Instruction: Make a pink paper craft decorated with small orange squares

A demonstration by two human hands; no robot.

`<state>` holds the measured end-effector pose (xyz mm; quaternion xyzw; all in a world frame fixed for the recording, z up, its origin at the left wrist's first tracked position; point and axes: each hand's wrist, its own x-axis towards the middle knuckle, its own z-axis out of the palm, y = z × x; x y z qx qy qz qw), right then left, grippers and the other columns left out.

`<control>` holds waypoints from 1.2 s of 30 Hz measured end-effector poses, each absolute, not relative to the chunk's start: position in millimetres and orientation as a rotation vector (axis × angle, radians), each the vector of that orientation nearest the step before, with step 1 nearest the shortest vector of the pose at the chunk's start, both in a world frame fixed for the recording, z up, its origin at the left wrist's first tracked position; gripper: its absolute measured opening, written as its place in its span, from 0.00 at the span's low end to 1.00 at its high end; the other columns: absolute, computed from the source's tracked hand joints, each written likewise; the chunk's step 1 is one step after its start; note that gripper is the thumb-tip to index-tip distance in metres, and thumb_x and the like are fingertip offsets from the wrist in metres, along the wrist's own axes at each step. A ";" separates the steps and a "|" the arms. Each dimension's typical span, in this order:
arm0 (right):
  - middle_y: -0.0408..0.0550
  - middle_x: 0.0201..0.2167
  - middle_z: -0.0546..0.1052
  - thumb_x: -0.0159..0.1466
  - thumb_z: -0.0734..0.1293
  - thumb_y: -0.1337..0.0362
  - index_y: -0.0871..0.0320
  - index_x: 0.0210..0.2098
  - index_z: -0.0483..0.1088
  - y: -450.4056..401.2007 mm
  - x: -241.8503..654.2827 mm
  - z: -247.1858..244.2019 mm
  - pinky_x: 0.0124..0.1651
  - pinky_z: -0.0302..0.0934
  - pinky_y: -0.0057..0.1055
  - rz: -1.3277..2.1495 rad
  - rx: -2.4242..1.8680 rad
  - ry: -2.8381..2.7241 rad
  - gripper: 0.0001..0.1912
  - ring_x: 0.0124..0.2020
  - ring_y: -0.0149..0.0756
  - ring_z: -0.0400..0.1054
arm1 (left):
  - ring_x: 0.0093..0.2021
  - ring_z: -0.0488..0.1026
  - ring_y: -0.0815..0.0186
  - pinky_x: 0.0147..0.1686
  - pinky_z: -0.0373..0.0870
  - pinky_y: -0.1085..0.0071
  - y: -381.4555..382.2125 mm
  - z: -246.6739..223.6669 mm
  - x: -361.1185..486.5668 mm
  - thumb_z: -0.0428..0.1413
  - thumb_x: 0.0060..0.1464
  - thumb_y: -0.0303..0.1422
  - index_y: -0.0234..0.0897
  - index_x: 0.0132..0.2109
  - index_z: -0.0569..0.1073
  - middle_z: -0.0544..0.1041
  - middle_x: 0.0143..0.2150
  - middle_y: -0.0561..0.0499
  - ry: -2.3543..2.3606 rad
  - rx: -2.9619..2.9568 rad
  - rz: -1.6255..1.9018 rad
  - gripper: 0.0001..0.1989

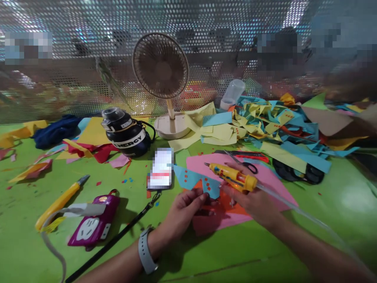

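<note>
Left hand (188, 205) below pinched blue paper (191, 179)

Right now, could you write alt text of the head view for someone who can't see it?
A left hand pinches a light-blue, red-spotted paper piece while the right hand holds a yellow, narrow-tipped tool, above a pink paper sheet. Beyond, on the green table, stand a round black bottle and a beige fan.
</note>
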<state>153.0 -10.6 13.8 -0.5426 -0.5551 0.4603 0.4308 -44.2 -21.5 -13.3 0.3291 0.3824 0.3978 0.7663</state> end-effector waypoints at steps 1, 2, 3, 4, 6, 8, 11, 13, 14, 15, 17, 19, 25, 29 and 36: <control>0.53 0.53 0.73 0.58 0.72 0.57 0.52 0.62 0.59 -10.5 151.9 14.4 0.39 0.74 0.34 1.132 -1.354 -1.372 0.34 0.40 0.39 0.74 | 0.33 0.78 0.66 0.39 0.74 0.70 -22.1 -13.3 -44.2 0.67 0.47 0.43 0.35 0.37 0.80 0.83 0.34 0.47 0.824 0.712 0.853 0.15; 0.52 0.53 0.73 0.58 0.71 0.57 0.51 0.62 0.59 -10.6 151.1 15.1 0.43 0.73 0.35 1.117 -1.345 -1.352 0.34 0.43 0.40 0.74 | 0.33 0.78 0.65 0.39 0.74 0.69 -22.7 -13.2 -44.4 0.67 0.47 0.42 0.35 0.37 0.80 0.83 0.34 0.46 0.820 0.712 0.838 0.15; 0.51 0.53 0.73 0.58 0.71 0.57 0.50 0.62 0.59 -10.7 150.7 16.0 0.45 0.72 0.36 1.111 -1.334 -1.331 0.34 0.45 0.41 0.74 | 0.33 0.78 0.65 0.39 0.74 0.69 -23.2 -13.0 -44.5 0.66 0.48 0.42 0.35 0.37 0.80 0.83 0.34 0.46 0.820 0.715 0.824 0.15; 0.50 0.53 0.73 0.59 0.71 0.56 0.48 0.61 0.59 -10.7 150.7 16.9 0.47 0.72 0.37 1.116 -1.329 -1.318 0.33 0.45 0.41 0.74 | 0.33 0.78 0.66 0.39 0.74 0.69 -23.8 -12.6 -44.6 0.66 0.48 0.42 0.35 0.38 0.80 0.83 0.34 0.46 0.821 0.716 0.814 0.15; 0.48 0.50 0.75 0.59 0.71 0.55 0.46 0.61 0.61 -10.7 151.4 18.0 0.46 0.72 0.37 1.142 -1.341 -1.330 0.32 0.45 0.41 0.74 | 0.33 0.78 0.66 0.39 0.74 0.70 -24.8 -11.6 -44.5 0.67 0.48 0.41 0.35 0.37 0.80 0.83 0.34 0.46 0.832 0.709 0.812 0.15; 0.47 0.47 0.76 0.58 0.71 0.55 0.47 0.60 0.62 -10.4 152.2 18.4 0.43 0.73 0.38 1.193 -1.361 -1.357 0.32 0.43 0.42 0.74 | 0.33 0.78 0.66 0.39 0.74 0.70 -25.5 -10.2 -43.8 0.67 0.47 0.41 0.35 0.37 0.80 0.82 0.34 0.47 0.839 0.691 0.824 0.15; 0.48 0.45 0.77 0.57 0.72 0.56 0.48 0.59 0.63 -9.2 152.0 18.6 0.40 0.73 0.37 1.250 -1.344 -1.340 0.32 0.42 0.41 0.75 | 0.35 0.78 0.64 0.38 0.75 0.69 -25.0 -6.7 -42.6 0.69 0.44 0.40 0.35 0.36 0.79 0.82 0.34 0.47 0.842 0.668 0.840 0.15; 0.47 0.44 0.77 0.57 0.72 0.57 0.47 0.59 0.63 -8.0 151.7 18.7 0.44 0.72 0.37 1.251 -1.303 -1.353 0.30 0.43 0.40 0.75 | 0.36 0.79 0.63 0.37 0.76 0.68 -23.2 -4.2 -41.7 0.70 0.42 0.39 0.35 0.36 0.79 0.82 0.35 0.47 0.857 0.657 0.839 0.16; 0.46 0.44 0.77 0.58 0.71 0.57 0.47 0.58 0.64 -7.5 151.8 18.5 0.46 0.72 0.37 1.244 -1.291 -1.372 0.30 0.43 0.40 0.75 | 0.35 0.79 0.62 0.36 0.76 0.68 -22.1 -3.5 -41.0 0.70 0.41 0.39 0.35 0.37 0.79 0.82 0.35 0.47 0.866 0.650 0.840 0.17; 0.46 0.43 0.77 0.58 0.71 0.56 0.46 0.58 0.63 -7.1 152.0 18.1 0.48 0.71 0.38 1.234 -1.282 -1.396 0.30 0.43 0.39 0.75 | 0.35 0.79 0.62 0.36 0.76 0.69 -20.9 -3.3 -40.1 0.71 0.40 0.39 0.35 0.37 0.79 0.82 0.35 0.48 0.874 0.647 0.846 0.17; 0.46 0.46 0.77 0.58 0.71 0.56 0.47 0.59 0.62 -6.9 152.7 16.4 0.51 0.69 0.40 1.195 -1.277 -1.433 0.30 0.43 0.39 0.74 | 0.34 0.79 0.64 0.36 0.75 0.70 -19.0 -4.9 -37.3 0.71 0.40 0.38 0.35 0.35 0.79 0.82 0.34 0.49 0.880 0.652 0.879 0.16; 0.48 0.53 0.74 0.58 0.71 0.57 0.49 0.59 0.62 -7.6 153.4 14.1 0.55 0.67 0.41 1.157 -1.273 -1.445 0.31 0.47 0.39 0.73 | 0.33 0.78 0.65 0.36 0.74 0.71 -18.3 -8.5 -33.3 0.71 0.41 0.36 0.36 0.36 0.79 0.82 0.34 0.49 0.884 0.673 0.920 0.14; 0.52 0.56 0.72 0.59 0.71 0.60 0.51 0.59 0.59 -10.4 154.4 11.1 0.57 0.65 0.43 1.258 -1.250 -1.433 0.30 0.49 0.40 0.73 | 0.34 0.78 0.64 0.37 0.74 0.69 -21.3 -15.0 -24.1 0.69 0.44 0.35 0.35 0.37 0.80 0.83 0.37 0.46 0.930 0.724 0.964 0.12; 0.53 0.57 0.71 0.59 0.71 0.60 0.52 0.58 0.59 -9.4 155.2 9.2 0.58 0.65 0.44 1.253 -1.225 -1.440 0.30 0.52 0.42 0.72 | 0.34 0.79 0.62 0.35 0.74 0.69 -20.5 -14.8 -24.5 0.69 0.43 0.35 0.35 0.37 0.80 0.83 0.37 0.45 0.934 0.735 0.959 0.13; 0.52 0.60 0.69 0.59 0.71 0.61 0.50 0.60 0.59 -10.3 155.6 10.0 0.58 0.64 0.43 1.203 -1.226 -1.486 0.31 0.56 0.43 0.68 | 0.34 0.79 0.61 0.38 0.75 0.66 -19.5 -15.0 -23.4 0.69 0.43 0.37 0.34 0.36 0.79 0.83 0.36 0.44 0.955 0.737 0.971 0.14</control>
